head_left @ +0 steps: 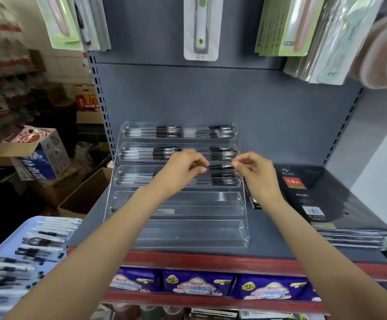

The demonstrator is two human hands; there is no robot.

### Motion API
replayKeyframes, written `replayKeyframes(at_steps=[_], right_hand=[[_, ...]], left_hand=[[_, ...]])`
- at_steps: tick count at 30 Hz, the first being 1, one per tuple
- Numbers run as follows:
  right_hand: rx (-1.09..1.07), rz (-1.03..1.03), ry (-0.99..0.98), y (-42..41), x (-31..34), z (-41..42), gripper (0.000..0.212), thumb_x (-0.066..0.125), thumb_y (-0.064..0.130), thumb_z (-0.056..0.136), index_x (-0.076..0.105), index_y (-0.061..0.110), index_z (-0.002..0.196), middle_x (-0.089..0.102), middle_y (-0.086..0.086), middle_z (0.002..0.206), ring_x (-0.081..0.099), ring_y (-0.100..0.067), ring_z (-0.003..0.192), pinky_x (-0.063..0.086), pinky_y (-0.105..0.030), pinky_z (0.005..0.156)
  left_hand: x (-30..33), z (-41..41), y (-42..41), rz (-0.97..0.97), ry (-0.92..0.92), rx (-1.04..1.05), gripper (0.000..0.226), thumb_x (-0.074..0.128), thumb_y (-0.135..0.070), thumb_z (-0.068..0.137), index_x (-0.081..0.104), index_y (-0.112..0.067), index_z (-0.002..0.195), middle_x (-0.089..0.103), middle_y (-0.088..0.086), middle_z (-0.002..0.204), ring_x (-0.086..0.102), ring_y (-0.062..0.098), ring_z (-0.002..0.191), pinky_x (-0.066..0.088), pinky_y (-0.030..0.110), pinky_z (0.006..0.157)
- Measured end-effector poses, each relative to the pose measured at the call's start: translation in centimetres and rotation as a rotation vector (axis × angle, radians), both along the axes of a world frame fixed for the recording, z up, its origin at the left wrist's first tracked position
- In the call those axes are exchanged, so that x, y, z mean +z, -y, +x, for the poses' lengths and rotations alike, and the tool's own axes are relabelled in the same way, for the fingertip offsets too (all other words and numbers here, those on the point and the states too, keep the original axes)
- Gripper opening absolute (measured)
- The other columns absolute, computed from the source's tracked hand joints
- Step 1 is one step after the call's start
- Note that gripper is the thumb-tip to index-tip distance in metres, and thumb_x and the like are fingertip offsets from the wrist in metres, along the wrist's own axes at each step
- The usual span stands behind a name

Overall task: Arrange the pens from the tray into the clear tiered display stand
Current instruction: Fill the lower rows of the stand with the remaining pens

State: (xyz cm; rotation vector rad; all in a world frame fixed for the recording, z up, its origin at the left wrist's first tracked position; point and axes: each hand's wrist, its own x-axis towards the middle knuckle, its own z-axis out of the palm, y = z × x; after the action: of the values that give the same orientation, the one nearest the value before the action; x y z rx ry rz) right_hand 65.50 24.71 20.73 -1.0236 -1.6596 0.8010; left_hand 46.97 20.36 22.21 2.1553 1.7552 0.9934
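A clear tiered display stand [241,204] sits on the grey shelf. Its top three tiers hold rows of black-and-clear pens [178,132]; the lower tiers look bare. My left hand [183,166] and my right hand [255,169] both pinch one black pen [220,167], held level between them over the right half of the third tier. At the lower left, a pale blue tray [0,248] carries several more pens [37,242] lying side by side.
A stack of black diary notebooks [303,195] lies right of the stand. Packaged goods hang above on the back panel [211,93]. Cardboard boxes [37,153] crowd the floor at left. Purple packets [197,286] fill the shelf below the red edge.
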Motion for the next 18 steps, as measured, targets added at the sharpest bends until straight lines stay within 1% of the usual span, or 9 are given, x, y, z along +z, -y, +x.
replayKeyframes(at_steps=[1,3,5,7,9,10,12,13,18], right_hand=[[-0.040,0.011,0.057,0.0,-0.1,0.1,0.007,0.064,0.014,0.087,0.062,0.019,0.093,0.062,0.002,0.096,0.059,-0.004,0.081,0.042,-0.006,0.069],[-0.099,0.004,0.142,-0.2,-0.6,0.5,0.033,0.066,0.019,0.086,0.055,0.020,0.117,0.049,0.002,0.115,0.052,-0.007,0.100,0.037,-0.004,0.072],[-0.084,-0.059,0.176,-0.4,-1.0,1.0,0.056,0.067,0.019,0.085,0.041,0.019,0.135,0.043,0.000,0.128,0.047,-0.010,0.113,0.035,-0.014,0.085],[-0.036,-0.140,0.194,-0.7,-1.6,1.4,0.066,0.067,0.018,0.085,0.032,0.018,0.142,0.043,-0.005,0.136,0.048,-0.014,0.116,0.038,-0.023,0.090],[0.001,-0.196,0.210,-0.7,-2.0,1.6,0.069,0.066,0.015,0.086,0.029,0.017,0.144,0.046,-0.007,0.137,0.050,-0.014,0.112,0.041,-0.026,0.092],[0.011,-0.213,0.209,-0.8,-2.1,1.6,0.068,0.065,0.014,0.086,0.029,0.016,0.144,0.047,-0.007,0.136,0.050,-0.013,0.108,0.041,-0.026,0.091],[0.032,-0.238,0.192,-0.7,-2.3,1.5,0.066,0.063,0.010,0.087,0.029,0.016,0.144,0.049,-0.007,0.132,0.050,-0.012,0.105,0.042,-0.025,0.089],[0.039,-0.244,0.186,-0.7,-2.4,1.5,0.065,0.062,0.008,0.088,0.029,0.016,0.144,0.050,-0.007,0.130,0.050,-0.012,0.103,0.042,-0.025,0.088],[0.039,-0.238,0.183,-0.8,-2.7,1.4,0.058,0.057,0.003,0.090,0.033,0.015,0.142,0.052,-0.001,0.116,0.052,-0.010,0.094,0.041,-0.024,0.085]], left_hand=[[-0.2,-0.2,-0.2,0.003,-0.014,0.023,0.016,0.059,-0.010,0.090,0.068,-0.008,0.103,0.059,0.000,0.094,0.055,0.011,0.085,0.039,0.013,0.076],[-0.6,-0.4,-0.9,0.005,-0.036,0.074,0.017,0.058,-0.010,0.090,0.068,-0.007,0.104,0.061,0.001,0.095,0.053,0.009,0.084,0.036,0.010,0.077],[-1.3,-0.6,-1.6,-0.014,-0.071,0.124,0.018,0.058,-0.010,0.090,0.069,-0.008,0.105,0.066,0.005,0.100,0.052,0.008,0.083,0.038,0.015,0.080],[-1.7,-0.6,-2.2,-0.041,-0.118,0.148,0.019,0.058,-0.009,0.091,0.069,-0.009,0.106,0.068,0.007,0.102,0.052,0.008,0.081,0.040,0.018,0.079],[-1.8,-0.2,-2.8,-0.063,-0.168,0.141,0.019,0.057,-0.010,0.091,0.068,-0.009,0.107,0.069,0.007,0.103,0.058,0.012,0.085,0.045,0.022,0.081],[-1.8,0.1,-3.0,-0.074,-0.192,0.134,0.020,0.057,-0.011,0.092,0.068,-0.010,0.108,0.069,0.007,0.105,0.061,0.015,0.089,0.049,0.027,0.083],[-1.8,0.5,-3.5,-0.097,-0.241,0.127,0.020,0.056,-0.012,0.092,0.068,-0.012,0.109,0.068,0.007,0.107,0.063,0.020,0.095,0.051,0.035,0.087],[-1.8,0.6,-3.7,-0.107,-0.271,0.127,0.021,0.055,-0.013,0.093,0.067,-0.013,0.110,0.068,0.007,0.109,0.063,0.022,0.097,0.052,0.037,0.087],[-1.6,1.0,-4.2,-0.117,-0.399,0.131,0.022,0.054,-0.016,0.094,0.066,-0.017,0.113,0.059,0.003,0.120,0.057,0.022,0.109,0.047,0.033,0.084]])
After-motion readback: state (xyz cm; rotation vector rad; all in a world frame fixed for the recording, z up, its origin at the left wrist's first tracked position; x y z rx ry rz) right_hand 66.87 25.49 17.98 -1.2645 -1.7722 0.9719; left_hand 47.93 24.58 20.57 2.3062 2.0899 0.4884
